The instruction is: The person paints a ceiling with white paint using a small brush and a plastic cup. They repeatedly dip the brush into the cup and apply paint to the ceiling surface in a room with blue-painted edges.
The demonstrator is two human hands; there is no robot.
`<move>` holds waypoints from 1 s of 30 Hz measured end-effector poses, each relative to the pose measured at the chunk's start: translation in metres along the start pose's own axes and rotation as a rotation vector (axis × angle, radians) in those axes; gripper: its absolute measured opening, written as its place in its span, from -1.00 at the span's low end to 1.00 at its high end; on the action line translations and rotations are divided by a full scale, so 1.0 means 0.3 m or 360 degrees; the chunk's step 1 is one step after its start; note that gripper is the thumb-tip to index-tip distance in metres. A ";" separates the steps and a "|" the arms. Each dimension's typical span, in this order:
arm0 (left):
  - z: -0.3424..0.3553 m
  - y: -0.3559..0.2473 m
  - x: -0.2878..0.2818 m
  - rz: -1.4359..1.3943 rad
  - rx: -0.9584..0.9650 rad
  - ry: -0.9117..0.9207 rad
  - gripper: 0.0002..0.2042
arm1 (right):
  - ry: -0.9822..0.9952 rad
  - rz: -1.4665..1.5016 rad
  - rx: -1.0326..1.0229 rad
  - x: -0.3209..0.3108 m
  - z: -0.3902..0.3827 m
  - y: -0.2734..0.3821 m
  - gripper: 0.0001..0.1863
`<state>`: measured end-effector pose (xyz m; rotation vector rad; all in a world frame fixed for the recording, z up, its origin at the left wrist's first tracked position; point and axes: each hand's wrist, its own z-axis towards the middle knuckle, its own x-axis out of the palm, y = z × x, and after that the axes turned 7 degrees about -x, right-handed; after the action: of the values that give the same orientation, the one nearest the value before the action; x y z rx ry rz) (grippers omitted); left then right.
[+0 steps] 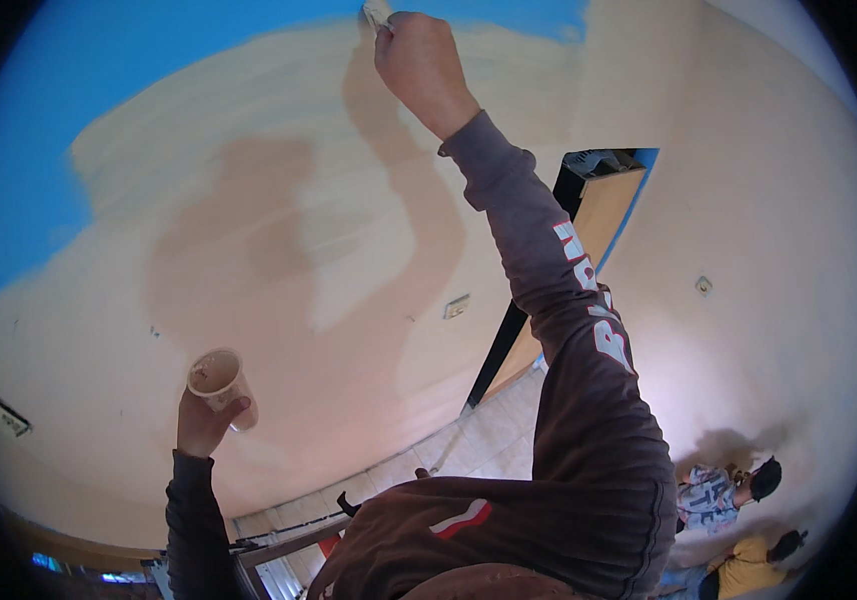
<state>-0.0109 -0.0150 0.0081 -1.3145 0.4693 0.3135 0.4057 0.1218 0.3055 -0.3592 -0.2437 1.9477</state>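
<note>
Sweatshirt [548, 520] cloth is seen closest. A brush [377, 14], mostly hidden, is clamped by the curled fingers of the right hand [423, 68], at the lower edge of the blue paint [198, 25]; whether the wall [98, 430] is touched cannot be told. Lower left, a cup [235, 382] is held by the left hand [205, 423], its thumb and fingers wrapped around the side. Most of the wall shown is covered by a pale coat [278, 80], streaky near the blue; the top and left stretches seem to be left uncovered.
</note>
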 end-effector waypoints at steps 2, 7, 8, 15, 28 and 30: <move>0.000 -0.002 0.007 -0.0035 0.0022 -0.0014 -0.38 | -0.0062 -0.0034 -0.0081 0.009 0.011 -0.033 -0.81; -0.006 -0.011 0.012 -0.0097 -0.0041 -0.0032 -0.37 | -0.0064 0.0877 0.0624 -0.135 0.025 -0.147 -0.75; -0.007 -0.009 0.009 -0.0075 -0.0041 -0.0028 -0.37 | 0.0059 0.0924 0.0730 -0.155 0.022 -0.179 -0.77; -0.009 -0.033 0.001 -0.0002 -0.0160 -0.0018 -0.39 | 0.0479 0.1005 0.0957 -0.153 -0.036 -0.489 -0.73; -0.005 -0.006 -0.004 -0.0029 -0.0205 0.0015 -0.38 | 0.0484 0.0690 0.1169 -0.356 -0.171 -0.845 -0.67; -0.009 -0.009 -0.005 -0.0051 -0.0185 0.0041 -0.36 | 0.0480 0.0614 0.1173 -0.370 -0.174 -0.853 -0.66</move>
<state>-0.0115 -0.0181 0.0106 -1.4394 0.4567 0.3015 0.6849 0.1199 0.3571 -0.2070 0.7750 2.1620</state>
